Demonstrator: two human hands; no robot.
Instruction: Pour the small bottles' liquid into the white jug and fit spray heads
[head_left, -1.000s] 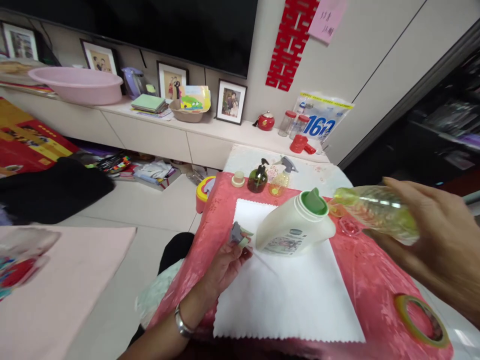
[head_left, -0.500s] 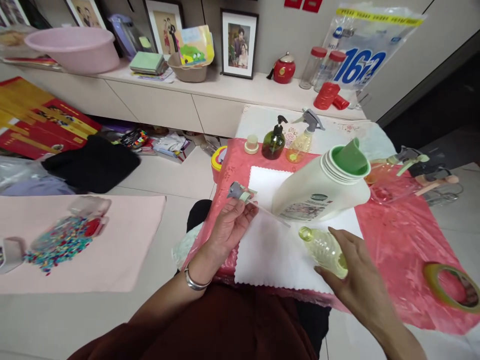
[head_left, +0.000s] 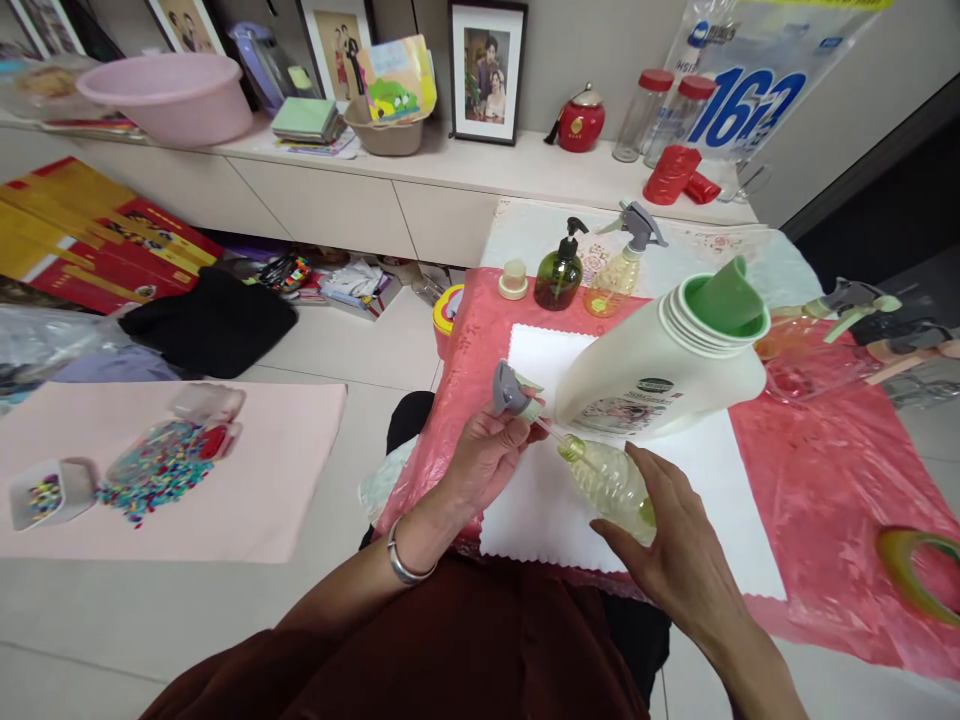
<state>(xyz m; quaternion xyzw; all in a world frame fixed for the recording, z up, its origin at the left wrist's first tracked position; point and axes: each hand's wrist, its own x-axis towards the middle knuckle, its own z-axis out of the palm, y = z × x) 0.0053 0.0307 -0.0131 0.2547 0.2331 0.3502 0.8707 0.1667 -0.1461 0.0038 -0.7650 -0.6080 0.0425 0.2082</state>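
Small bottle (head_left: 611,485), one in number, lower centre of the frame: clear ribbed plastic, cylindrical, holding pale yellow liquid, lying tilted with its open neck toward the upper left. The right hand (head_left: 675,560) has its grip closed round the bottle's base end, fingers wrapped over the body. One trigger spray head (head_left: 514,393), grey and green hard plastic, sits just up and left of the neck. The left hand (head_left: 484,460) pinches it, grip closed on its collar. Its thin clear dip tube (head_left: 551,430) runs down to the bottle mouth; whether the tip is inside cannot be told.

Both are held above one white cloth (head_left: 540,510) with scalloped edges, spread on the glossy red-covered tabletop (head_left: 825,500). One large white jug (head_left: 652,375), green-capped, lies on its side just behind. Upper centre: one dark green pump bottle (head_left: 559,275), one yellow sprayer (head_left: 619,270).
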